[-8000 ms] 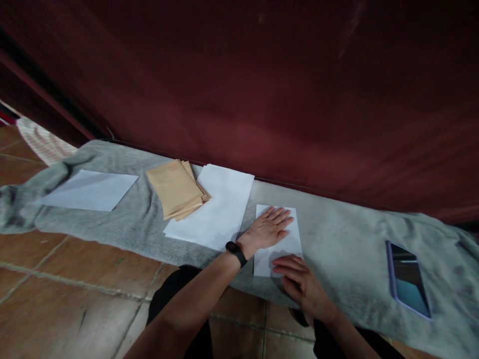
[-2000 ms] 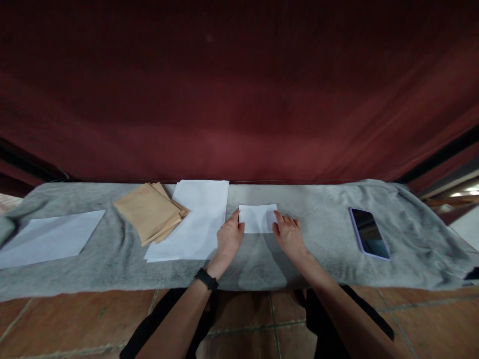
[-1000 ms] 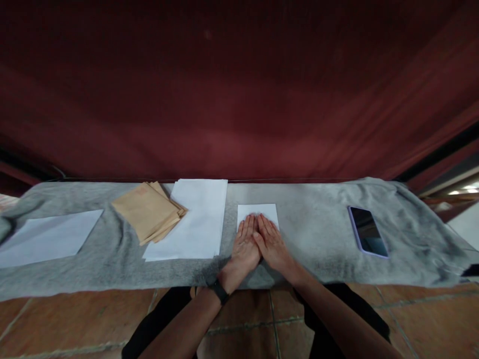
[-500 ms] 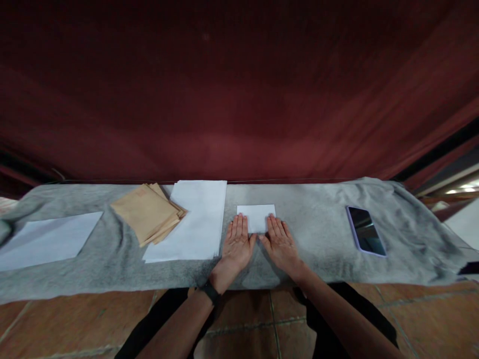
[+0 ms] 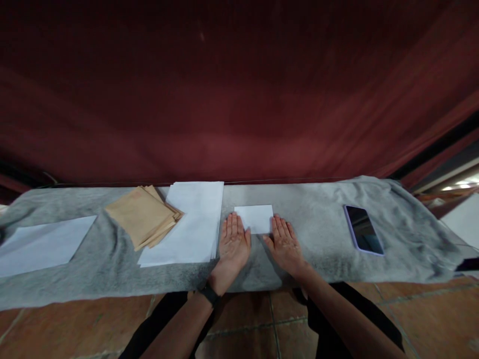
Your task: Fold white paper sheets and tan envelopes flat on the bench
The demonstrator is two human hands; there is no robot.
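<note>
A small white folded-looking paper [image 5: 255, 218] lies flat on the grey cloth between my hands. My left hand [image 5: 234, 240] rests palm down at its left side, fingers stretched forward, the fingertips at the paper's left edge. My right hand [image 5: 285, 244] lies flat at the right side, its fingers straight and its index fingertip by the paper's right edge. Neither hand grips anything. Just left of my left hand is a stack of white paper sheets [image 5: 194, 224], partly covered by several brown envelopes [image 5: 144, 214].
The grey cloth [image 5: 314, 214] covers a long narrow surface. A phone in a purple case [image 5: 363, 229] lies to the right. Another white sheet [image 5: 45, 244] is at the far left. A dark red fabric wall [image 5: 239, 109] rises behind; tiled floor [image 5: 258, 334] shows below.
Both hands have slid outward, away from each other, from on top of the small paper to its sides. More of the paper shows. The whole view has shifted slightly.
</note>
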